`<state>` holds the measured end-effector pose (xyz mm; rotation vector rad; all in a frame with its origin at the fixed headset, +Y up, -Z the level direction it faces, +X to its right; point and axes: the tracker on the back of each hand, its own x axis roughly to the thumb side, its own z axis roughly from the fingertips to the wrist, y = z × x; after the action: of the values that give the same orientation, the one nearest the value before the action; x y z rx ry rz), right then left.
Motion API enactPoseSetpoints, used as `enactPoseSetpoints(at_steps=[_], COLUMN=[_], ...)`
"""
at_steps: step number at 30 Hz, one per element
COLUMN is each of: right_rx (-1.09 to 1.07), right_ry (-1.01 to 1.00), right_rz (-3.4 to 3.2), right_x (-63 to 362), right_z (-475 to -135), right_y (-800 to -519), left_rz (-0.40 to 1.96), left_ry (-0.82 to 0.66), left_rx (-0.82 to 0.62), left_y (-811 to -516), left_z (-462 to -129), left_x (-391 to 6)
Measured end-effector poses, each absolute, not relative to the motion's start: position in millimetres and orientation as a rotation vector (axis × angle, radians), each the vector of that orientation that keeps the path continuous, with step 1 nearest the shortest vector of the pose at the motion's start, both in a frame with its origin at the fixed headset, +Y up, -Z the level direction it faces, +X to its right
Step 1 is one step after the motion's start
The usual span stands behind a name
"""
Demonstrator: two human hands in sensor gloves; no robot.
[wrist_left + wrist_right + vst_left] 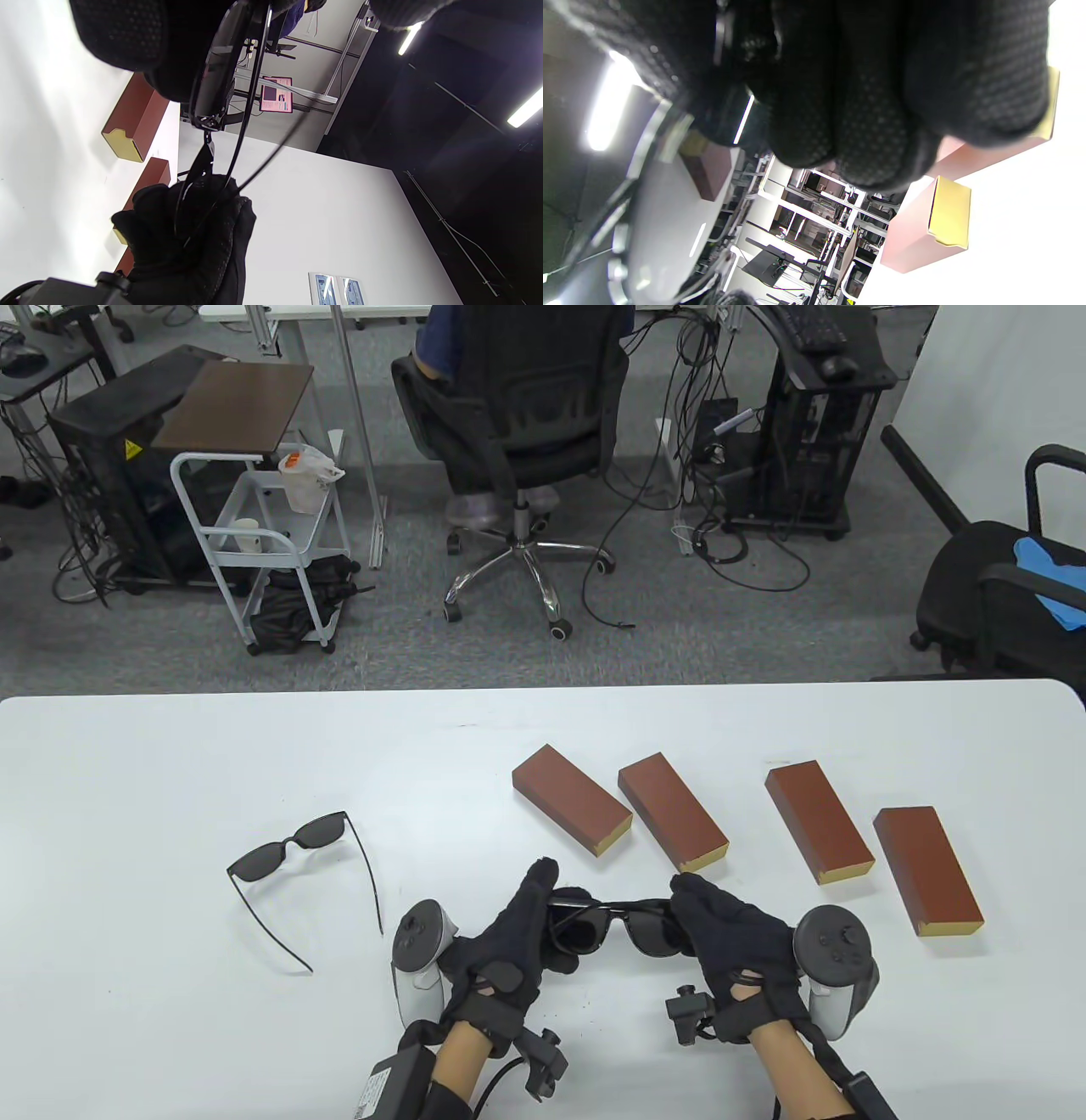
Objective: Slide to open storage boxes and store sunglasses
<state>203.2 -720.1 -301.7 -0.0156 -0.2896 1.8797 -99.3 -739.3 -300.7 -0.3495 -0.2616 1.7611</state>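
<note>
1. Spare sunglasses (297, 857): lying on the white table (127, 780) at your far left, arms unfolded, well apart from both hands and not yet handled.
2. Your left hand (517, 937): fingers curled round the left lens end of the held sunglasses (619, 920), thumb raised along the frame. The left wrist view shows the thin arms of the pair crossing behind the lenses, so they appear partly folded.
3. The held sunglasses: lifted just above the table near its front edge, spanning the gap between your two hands, lenses facing you.
4. Your right hand (730, 933): fingers clenched on the right end of the same frame; the right wrist view is filled by the glove and adds little.
5. Four storage boxes, left to right: first box (573, 800), second box (673, 813), third box (819, 821), fourth box (927, 869). All appear closed, each with its yellow inner end facing you.
6. Step in hand, as judged: folding the pair for storage. Next you will likely need one hand free to slide a box open, the second box being nearest, while the other keeps the folded pair.
</note>
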Motion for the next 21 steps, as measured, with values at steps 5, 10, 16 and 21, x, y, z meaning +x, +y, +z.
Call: enactPoseSetpoints(at_steps=[5, 10, 16, 21], right_rx=[-0.012, 0.017, 0.173, 0.504], right_ry=[-0.299, -0.307, -0.468, -0.611], right_rz=[1.933, 1.976, 2.212, 2.448], right_x=[204, 203, 185, 158], right_z=[-302, -302, -293, -283], right_y=[-720, -718, -707, -697], left_rz=[1.694, 1.655, 1.644, 1.596], left_ry=[-0.223, -0.115, -0.068, -0.077], left_rx=[-0.349, -0.318, -0.311, -0.333], left_y=[-740, -745, -754, -758], left_z=[-301, -305, -306, -306], left_x=[-100, -107, -111, -110])
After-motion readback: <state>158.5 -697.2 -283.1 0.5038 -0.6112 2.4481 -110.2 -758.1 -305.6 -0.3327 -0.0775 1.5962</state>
